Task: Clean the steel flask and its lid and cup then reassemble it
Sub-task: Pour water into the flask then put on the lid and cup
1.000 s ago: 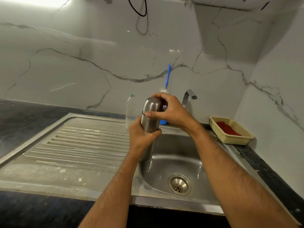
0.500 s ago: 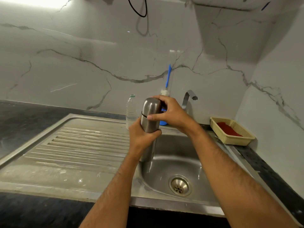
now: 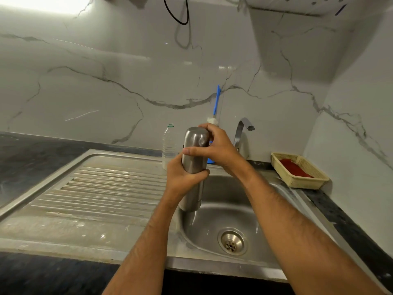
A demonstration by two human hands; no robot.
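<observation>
Flask cup being worked at the top, over the sink.

Left hand (image 3: 184, 175) is gripping the steel flask (image 3: 192, 167) round its middle, holding it upright above the sink's (image 3: 229, 188) left rim; right hand (image 3: 214, 145) is wrapping fingers and thumb round the cup (image 3: 196, 138) capping it. Likely twisting, though which way I cannot tell. Next move calls for a firm counter-hold. Flask is looking brushed, dull grey, undented.

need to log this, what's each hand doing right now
Left hand: grips the body of the upright steel flask.
Right hand: grips the flask's rounded steel cup on top.
</observation>
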